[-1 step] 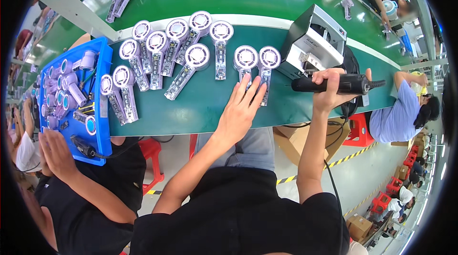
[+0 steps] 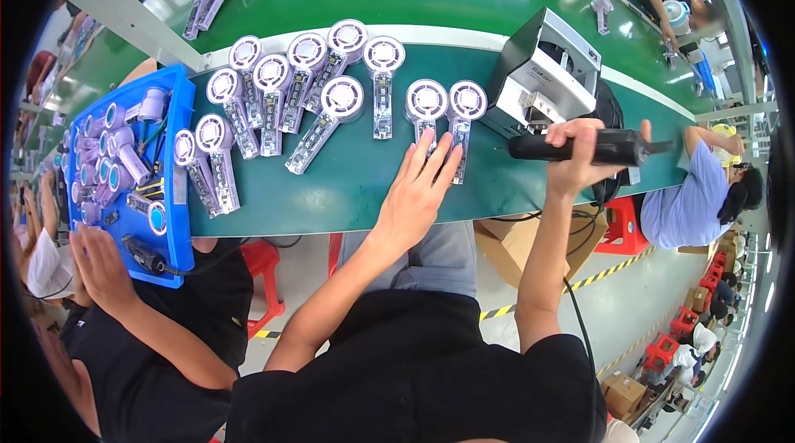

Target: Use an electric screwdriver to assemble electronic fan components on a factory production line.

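The left hand is lying palm down over the handles of two purple fans, the inner fan and the outer fan, which are resting side by side on the green bench. Its fingers are spreading slightly, the tips overlapping the handles; how firmly they are pressing, I cannot tell. The right hand is holding a black driver level above the bench, its fingers curling around the body while the thin bit is pointing left toward the outer fan, well apart from it. Just behind the driver, a grey box-shaped machine is standing at a tilt to the bench edge. Left of the inner fan, a single fan is lying apart, its handle pointing toward the person, and more fans are spreading in a loose cluster toward the blue tray. That tray is holding further purple parts, and a co-worker's hand is hovering or resting at its near edge; I cannot tell which.
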Motion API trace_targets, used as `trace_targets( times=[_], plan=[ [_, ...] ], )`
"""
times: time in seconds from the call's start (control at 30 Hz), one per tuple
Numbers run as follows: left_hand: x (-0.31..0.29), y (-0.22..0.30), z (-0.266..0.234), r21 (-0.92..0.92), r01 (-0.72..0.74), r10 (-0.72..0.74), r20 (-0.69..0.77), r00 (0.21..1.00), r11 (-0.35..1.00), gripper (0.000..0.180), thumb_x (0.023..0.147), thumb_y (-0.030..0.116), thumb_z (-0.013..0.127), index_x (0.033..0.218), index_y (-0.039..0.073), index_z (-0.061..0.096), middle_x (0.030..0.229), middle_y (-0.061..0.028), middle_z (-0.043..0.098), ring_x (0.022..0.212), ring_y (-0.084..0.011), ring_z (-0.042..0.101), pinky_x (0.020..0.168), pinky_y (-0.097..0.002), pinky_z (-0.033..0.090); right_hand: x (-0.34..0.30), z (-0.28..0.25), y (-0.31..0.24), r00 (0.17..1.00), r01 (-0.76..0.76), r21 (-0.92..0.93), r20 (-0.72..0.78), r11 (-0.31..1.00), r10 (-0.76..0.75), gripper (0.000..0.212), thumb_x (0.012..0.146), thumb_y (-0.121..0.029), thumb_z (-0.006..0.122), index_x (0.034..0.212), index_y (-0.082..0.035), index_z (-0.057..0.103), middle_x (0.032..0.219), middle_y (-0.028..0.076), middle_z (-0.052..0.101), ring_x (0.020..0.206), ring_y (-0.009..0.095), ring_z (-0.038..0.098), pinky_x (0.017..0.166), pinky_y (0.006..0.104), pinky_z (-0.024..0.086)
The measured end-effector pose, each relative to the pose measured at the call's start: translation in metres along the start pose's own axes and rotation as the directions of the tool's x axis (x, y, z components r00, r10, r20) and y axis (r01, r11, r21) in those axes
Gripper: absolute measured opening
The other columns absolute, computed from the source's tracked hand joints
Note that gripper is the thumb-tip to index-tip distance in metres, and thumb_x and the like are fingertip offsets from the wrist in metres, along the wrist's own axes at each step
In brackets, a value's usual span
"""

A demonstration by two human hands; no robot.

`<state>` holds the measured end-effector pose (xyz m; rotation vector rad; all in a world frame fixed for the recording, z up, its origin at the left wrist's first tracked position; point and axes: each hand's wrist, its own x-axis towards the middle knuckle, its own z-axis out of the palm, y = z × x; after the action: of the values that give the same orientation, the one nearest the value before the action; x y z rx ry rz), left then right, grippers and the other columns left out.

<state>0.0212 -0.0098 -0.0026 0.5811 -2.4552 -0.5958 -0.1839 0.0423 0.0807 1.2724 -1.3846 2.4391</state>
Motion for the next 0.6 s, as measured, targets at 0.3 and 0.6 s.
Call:
trace_targets(
  times=[0.3,0.6],
  plan=[
    [0.002,0.002,-0.002,0.002,-0.020,0.021,-0.006,1.000,1.000,0.064,0.081,-0.010,0.059,0.143,0.007,0.052,0.151,-0.0136,0.045,0.144,-0.0425,0.034,0.115,-0.0529,0.037,0.107,-0.023,-0.020,0.829,0.466,-0.130,-0.281,0.875,-0.484,0.033,0.096,-0.019,0.063,0.121,-0.006,0.045,0.080,0.009,0.062,0.055,0.016,0.055,0.056,0.0348,0.050],
    [0.002,0.002,-0.002,-0.031,-0.022,0.021,-0.027,0.999,0.999,0.069,0.077,-0.014,0.056,0.143,0.006,0.053,0.152,-0.0118,0.045,0.144,-0.0432,0.033,0.114,-0.0542,0.037,0.098,0.003,-0.059,0.954,0.295,-0.026,0.069,0.955,-0.293,0.073,0.091,0.006,0.062,0.144,-0.012,0.016,0.064,0.014,0.058,0.046,0.020,0.054,0.047,0.0375,0.053]
  ],
)
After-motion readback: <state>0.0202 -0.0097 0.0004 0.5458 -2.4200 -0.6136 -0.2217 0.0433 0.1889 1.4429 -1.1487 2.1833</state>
